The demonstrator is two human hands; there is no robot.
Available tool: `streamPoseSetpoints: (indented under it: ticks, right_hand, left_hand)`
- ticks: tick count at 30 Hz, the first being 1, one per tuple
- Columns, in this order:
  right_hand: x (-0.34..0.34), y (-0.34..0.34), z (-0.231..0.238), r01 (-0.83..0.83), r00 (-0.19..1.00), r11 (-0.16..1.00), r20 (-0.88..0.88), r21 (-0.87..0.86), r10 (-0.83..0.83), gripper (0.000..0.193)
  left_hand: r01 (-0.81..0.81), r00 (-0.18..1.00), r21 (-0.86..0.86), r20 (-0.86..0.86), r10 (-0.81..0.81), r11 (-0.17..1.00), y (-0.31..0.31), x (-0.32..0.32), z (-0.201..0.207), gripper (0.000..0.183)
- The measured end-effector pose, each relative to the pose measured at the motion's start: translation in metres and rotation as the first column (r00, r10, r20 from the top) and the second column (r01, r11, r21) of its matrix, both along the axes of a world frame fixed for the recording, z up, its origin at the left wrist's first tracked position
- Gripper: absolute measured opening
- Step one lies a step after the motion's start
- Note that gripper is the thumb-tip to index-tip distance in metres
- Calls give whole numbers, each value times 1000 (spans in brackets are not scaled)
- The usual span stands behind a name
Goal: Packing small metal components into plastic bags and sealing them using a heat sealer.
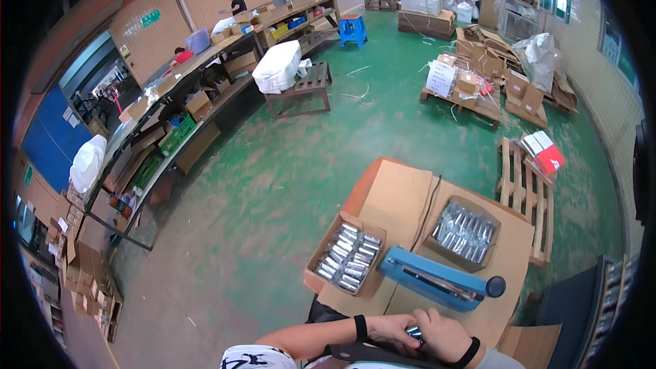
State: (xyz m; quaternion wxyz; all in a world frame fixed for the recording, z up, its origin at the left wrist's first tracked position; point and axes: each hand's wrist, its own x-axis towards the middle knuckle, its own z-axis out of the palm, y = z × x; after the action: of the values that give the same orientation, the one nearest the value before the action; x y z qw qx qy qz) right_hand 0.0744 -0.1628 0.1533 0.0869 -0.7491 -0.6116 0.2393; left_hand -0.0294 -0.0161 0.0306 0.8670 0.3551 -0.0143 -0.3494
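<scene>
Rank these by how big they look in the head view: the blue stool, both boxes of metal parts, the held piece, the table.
1. Table
2. Left box and right box: too alike to rank
3. Blue stool, though it stands much farther off
4. Held piece, partly hidden

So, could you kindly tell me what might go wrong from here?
The shiny part, held between the left hand and right hand, is small and could slip and drop. The left box sits close to the table's left edge, so a bump might tip it. The blue tool lies just ahead of the hands; a sleeve might catch its black knob.
</scene>
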Motion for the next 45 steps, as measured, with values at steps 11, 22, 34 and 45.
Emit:
streamPoseSetpoints:
  ticks: [11,22,34,45]
  right_hand:
    - [-5,-39,-38,597,704,764,-617,246,-352,32]
    - [-11,-35,-65,590,169,804,-964,-69,-206,53]
    - [-28,-30,-73,941,-149,305,-989,-150,-26,13]
    - [-16,-37,-47,630,683,646,-703,431,-197,11]
  left_hand:
    - [-282,955,125,-59,291,951,-5,-23,9,30]
    - [-419,879,61,-222,421,906,7,-17,33,34]
    - [-383,896,298,-109,430,874,-2,-18,44,28]
    - [-497,864,359,125,488,790,-11,-15,18,32]
